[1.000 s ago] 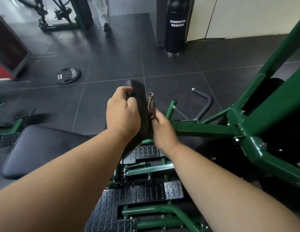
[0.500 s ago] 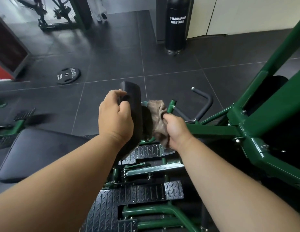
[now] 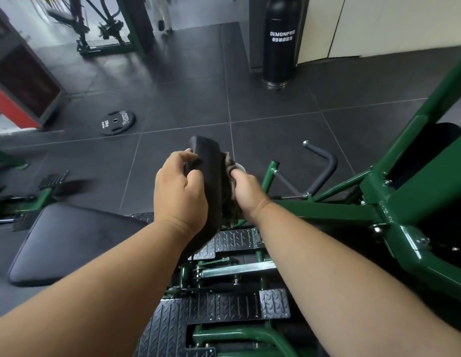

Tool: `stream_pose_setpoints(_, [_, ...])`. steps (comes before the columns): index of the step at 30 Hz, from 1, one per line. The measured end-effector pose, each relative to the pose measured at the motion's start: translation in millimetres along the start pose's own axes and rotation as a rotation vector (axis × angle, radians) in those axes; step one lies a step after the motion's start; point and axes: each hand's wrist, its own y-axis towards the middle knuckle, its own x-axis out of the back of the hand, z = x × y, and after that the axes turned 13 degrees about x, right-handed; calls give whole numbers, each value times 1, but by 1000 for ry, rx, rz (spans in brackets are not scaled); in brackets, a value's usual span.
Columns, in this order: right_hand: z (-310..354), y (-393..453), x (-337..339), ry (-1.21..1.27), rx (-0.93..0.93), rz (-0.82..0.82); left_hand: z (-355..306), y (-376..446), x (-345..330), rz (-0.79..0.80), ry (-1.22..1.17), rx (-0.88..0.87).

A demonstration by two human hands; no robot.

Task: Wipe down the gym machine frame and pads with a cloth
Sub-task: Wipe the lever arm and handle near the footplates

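Centrally, the left hand [image 3: 181, 195] grips the near left edge of an upright black pad [image 3: 208, 173], its fingers [image 3: 184, 157] curled round that edge with the thumb on the side face. Against the pad's right face, the right hand [image 3: 246, 193] holds a bunched brownish cloth [image 3: 230, 166], fingers closed on it; the cloth peeks above the knuckles and hangs below them, pressed between hand and pad. Just right of that hand runs the green machine frame [image 3: 332, 212], a horizontal beam meeting heavier angled beams at the far right. Below the wrists lie ribbed black footplates [image 3: 237, 239]. A wide black seat pad [image 3: 69, 240] sits low left. Beyond the pad's top edge, dark floor tiles [image 3: 188, 99] spread open, with a weight plate [image 3: 117, 122] lying well left and a black cylinder [image 3: 281, 42] standing far back.
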Motion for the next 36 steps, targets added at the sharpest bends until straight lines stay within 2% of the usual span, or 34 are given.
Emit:
stream_pose_setpoints(2, [-11, -8, 1, 27, 106, -20, -1, -1, 0, -4, 6, -2])
stream_pose_setpoints(4, [-20, -17, 7, -13, 191, -109, -1, 0, 1, -6, -4, -8])
stream_pose_setpoints(7, [-29, -30, 27, 24, 223, -264, 0, 0, 1, 13, -12, -5])
stream_pose_setpoints(10, [-30, -32, 40, -136, 264, -335, 1, -1, 1, 17, -15, -3])
stream_pose_setpoints(11, [-30, -30, 38, -244, 263, -301, 1, -1, 2, 17, -7, -6])
stream_pose_setpoints(14, [-39, -25, 19, -500, 218, -45, -2, -2, 2, 16, 5, -12])
stream_pose_setpoints(16, [-54, -29, 17, -742, 279, 74, -1, -2, 2, 17, 11, -9])
stream_pose_setpoints(20, [-67, -31, 42, -1165, 624, 187, -1, -2, 2, 12, 3, 0])
stream_pose_setpoints(22, [-67, -24, 54, -1272, 668, 215, 0, -1, 1, 9, 6, -4])
stream_pose_setpoints(24, [-63, -16, 65, -1391, 585, 235, 0, -1, 1, 7, 10, -5])
stream_pose_setpoints(26, [-57, -13, 69, -1457, 505, 209, 0, -1, 1, 4, 11, -7])
stream_pose_setpoints(29, [-58, -20, 52, -1349, 474, 133, -1, -1, 1, 3, 12, -4])
stream_pose_setpoints(34, [-74, -24, 62, -1341, 667, 228, 0, 0, 1, 10, 4, -1])
stream_pose_setpoints(36, [-61, -18, 81, -1444, 671, 215, -1, 0, 0, 14, 3, -1])
